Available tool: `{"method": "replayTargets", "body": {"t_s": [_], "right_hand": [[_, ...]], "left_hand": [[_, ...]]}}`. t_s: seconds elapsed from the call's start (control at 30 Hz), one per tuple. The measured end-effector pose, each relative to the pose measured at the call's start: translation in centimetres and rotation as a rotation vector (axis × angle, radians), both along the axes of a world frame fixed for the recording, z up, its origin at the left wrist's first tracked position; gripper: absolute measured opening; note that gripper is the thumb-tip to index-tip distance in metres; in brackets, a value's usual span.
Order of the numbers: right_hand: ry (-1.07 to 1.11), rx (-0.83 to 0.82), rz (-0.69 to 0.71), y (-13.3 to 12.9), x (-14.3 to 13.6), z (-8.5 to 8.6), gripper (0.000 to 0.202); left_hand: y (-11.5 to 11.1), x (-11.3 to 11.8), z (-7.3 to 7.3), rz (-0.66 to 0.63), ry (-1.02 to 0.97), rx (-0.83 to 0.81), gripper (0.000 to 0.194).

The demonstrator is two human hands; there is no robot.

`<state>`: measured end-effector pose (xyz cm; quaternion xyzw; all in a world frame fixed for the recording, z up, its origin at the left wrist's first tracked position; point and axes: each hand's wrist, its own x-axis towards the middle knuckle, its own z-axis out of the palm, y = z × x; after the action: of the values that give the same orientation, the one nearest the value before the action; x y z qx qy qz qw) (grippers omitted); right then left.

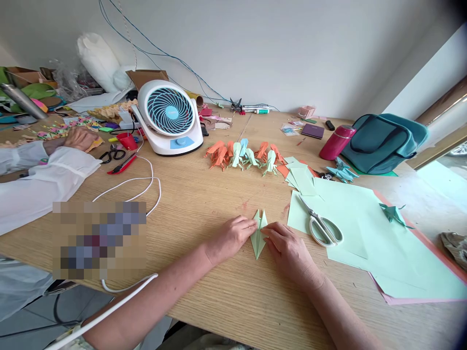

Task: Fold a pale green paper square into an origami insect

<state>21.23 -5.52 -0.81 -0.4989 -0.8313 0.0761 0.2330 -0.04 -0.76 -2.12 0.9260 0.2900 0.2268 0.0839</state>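
- Between the hands, pale green folded paper [257, 247] lies on the worktop [204, 287]: a slim, crisp-edged kite shape, creased down the middle, split into two points at its far end and tapering to one point at the near end.
- The left hand [236, 236] is almost closed, fingers drawn together, holding the paper's left edge by the tips; its bare forearm slants in from the near left.
- The right hand [288, 247] is loosely curled, palm down, thumb and fingertips closed on the right edge; its forearm comes from the near right.
- Just right of the right hand, white-handled scissors [324, 227] with metal blades rest on smooth, flat pale green sheets [383, 243].
- Beyond the hands, folded paper figures [237, 153] in matte orange, green and blue stand in a cluster, with smaller cut pieces [302, 179] to their right.
- Farther beyond and left of the hands sits a white plastic fan [170, 114] with a round, swirled grille.
- Well left of the hands, a co-worker's hand [80, 138] extends from a thin white sleeve [69, 167].
- Far right beyond the hands are a glossy magenta flask [337, 142] and a soft teal bag [379, 143].
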Motion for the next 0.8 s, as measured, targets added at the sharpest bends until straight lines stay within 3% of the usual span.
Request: {"method": "replayTargets", "body": {"t_s": [0.2,0.33,0.8], "right_hand": [[0.028,-0.024,0.017,0.0,0.0,0.1,0.023],[0.035,-0.019,0.014,0.0,0.1,0.0,0.024],[0.041,-0.017,0.056,0.2,0.4,-0.5,0.025]], "left_hand": [[-0.4,-1.6,0.4,-0.024,0.273,-0.072,0.056],[-0.1,-1.9,0.6,-0.042,0.319,-0.135,0.069],[0.0,-1.6,1.0,-0.033,0.396,-0.167,0.073]]}}
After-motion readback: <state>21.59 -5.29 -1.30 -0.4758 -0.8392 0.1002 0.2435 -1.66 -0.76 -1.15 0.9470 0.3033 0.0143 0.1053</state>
